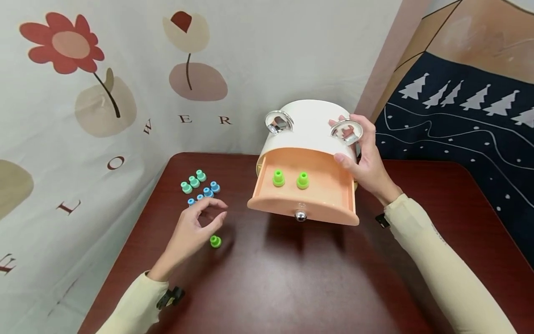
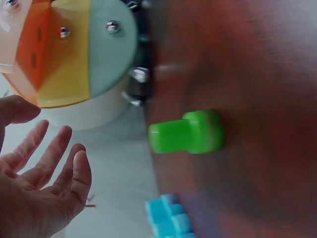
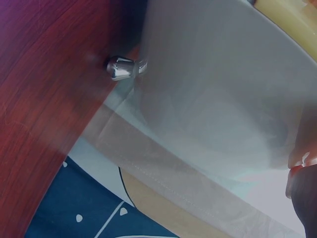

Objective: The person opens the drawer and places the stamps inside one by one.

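A white rounded drawer box (image 1: 308, 120) with two shiny silver discs (image 1: 279, 122) on top stands at the back of the table. Its orange drawer (image 1: 271, 204) is pulled out and holds two green pegs (image 1: 303, 180). My right hand (image 1: 369, 162) grips the box's right side, thumb on the front edge and fingers partly hidden behind a disc. Over the table to the left, my left hand (image 1: 192, 227) has loosely bent fingers and nothing between them. Just beside it a single green peg (image 1: 215, 241) stands on the table, seen larger in the left wrist view.
Several blue pegs (image 1: 208, 192), partly covered by my left hand, and three teal pegs (image 1: 193, 181) stand in rows at the table's back left. Yellow (image 2: 64, 64) and green drawers (image 2: 113, 54) sit below the orange one. Printed cloth (image 1: 250, 55) hangs behind the table.
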Demonstrator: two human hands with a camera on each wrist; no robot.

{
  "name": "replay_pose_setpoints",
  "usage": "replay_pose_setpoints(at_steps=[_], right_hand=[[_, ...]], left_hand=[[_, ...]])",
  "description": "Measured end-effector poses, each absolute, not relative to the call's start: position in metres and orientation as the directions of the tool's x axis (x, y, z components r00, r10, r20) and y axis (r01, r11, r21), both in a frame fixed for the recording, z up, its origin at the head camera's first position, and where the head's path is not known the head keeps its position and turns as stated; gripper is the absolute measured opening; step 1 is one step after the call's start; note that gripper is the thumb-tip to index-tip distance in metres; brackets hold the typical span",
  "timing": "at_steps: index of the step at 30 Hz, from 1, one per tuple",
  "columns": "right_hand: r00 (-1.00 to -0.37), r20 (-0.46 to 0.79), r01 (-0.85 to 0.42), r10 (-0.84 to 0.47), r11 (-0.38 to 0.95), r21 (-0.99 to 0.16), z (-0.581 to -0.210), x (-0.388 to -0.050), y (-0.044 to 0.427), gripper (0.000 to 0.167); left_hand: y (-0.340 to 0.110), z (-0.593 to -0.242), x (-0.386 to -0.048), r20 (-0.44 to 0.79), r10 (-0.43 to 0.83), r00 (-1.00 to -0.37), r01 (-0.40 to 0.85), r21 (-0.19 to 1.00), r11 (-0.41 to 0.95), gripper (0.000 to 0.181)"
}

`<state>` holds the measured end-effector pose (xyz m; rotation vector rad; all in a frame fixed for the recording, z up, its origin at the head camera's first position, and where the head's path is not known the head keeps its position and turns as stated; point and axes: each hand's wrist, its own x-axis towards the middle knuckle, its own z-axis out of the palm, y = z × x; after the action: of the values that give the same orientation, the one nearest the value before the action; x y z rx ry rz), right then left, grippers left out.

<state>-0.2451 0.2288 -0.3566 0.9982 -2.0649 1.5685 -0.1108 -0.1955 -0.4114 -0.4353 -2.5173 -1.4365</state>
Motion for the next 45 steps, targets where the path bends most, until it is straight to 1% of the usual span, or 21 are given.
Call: replay_pose_setpoints(at_steps=[4, 10, 16, 20, 24, 29, 34, 40, 42, 45], right_hand=[[-0.678, 0.664, -0.724, -0.314, 0.134, -0.676, -0.354, -0.246, 0.229, 0.078], [-0.67, 0.675, -0.733, -0.307, 0.135, -0.667, -0.352, -0.245, 0.23, 0.078], [-0.708, 0.634, -0.695, -0.311, 0.152, -0.703, -0.353, -0.244, 0.23, 0.081], [-0.706, 0.636, -0.696, -0.312, 0.138, -0.705, -0.356, -0.244, 0.229, 0.082], [-0.694, 0.651, -0.706, -0.307, 0.116, -0.698, -0.358, -0.244, 0.229, 0.082], [-0.681, 0.667, -0.719, -0.302, 0.102, -0.688, -0.359, -0.244, 0.229, 0.081], [-0.687, 0.663, -0.713, -0.298, 0.099, -0.694, -0.358, -0.243, 0.228, 0.081], [-0.694, 0.657, -0.707, -0.295, 0.105, -0.699, -0.358, -0.242, 0.228, 0.081], [-0.698, 0.654, -0.702, -0.292, 0.103, -0.704, -0.358, -0.242, 0.228, 0.081], [-0.697, 0.654, -0.703, -0.293, 0.101, -0.704, -0.359, -0.243, 0.228, 0.082]], left_hand=[[-0.201, -0.42, -0.104, 0.274, 0.117, -0.955, 0.292, 0.789, 0.541, 0.02], [-0.205, -0.427, -0.094, 0.149, 0.052, -0.987, 0.149, 0.771, 0.619, 0.024], [-0.206, -0.434, -0.085, 0.042, 0.011, -0.999, 0.039, 0.764, 0.644, 0.025], [-0.208, -0.437, -0.082, -0.003, -0.014, -1.0, -0.011, 0.761, 0.649, 0.021], [-0.211, -0.44, -0.081, -0.032, -0.003, -0.999, -0.026, 0.765, 0.643, 0.017], [-0.213, -0.443, -0.081, 0.011, 0.008, -1.0, 0.014, 0.755, 0.656, 0.018], [-0.213, -0.445, -0.079, 0.077, 0.025, -0.997, 0.074, 0.732, 0.678, 0.022], [-0.213, -0.446, -0.079, 0.145, 0.032, -0.989, 0.125, 0.7, 0.703, 0.021], [-0.213, -0.446, -0.079, 0.192, 0.032, -0.981, 0.158, 0.689, 0.707, 0.022], [-0.212, -0.441, -0.079, 0.301, 0.026, -0.953, 0.231, 0.669, 0.706, 0.024]])
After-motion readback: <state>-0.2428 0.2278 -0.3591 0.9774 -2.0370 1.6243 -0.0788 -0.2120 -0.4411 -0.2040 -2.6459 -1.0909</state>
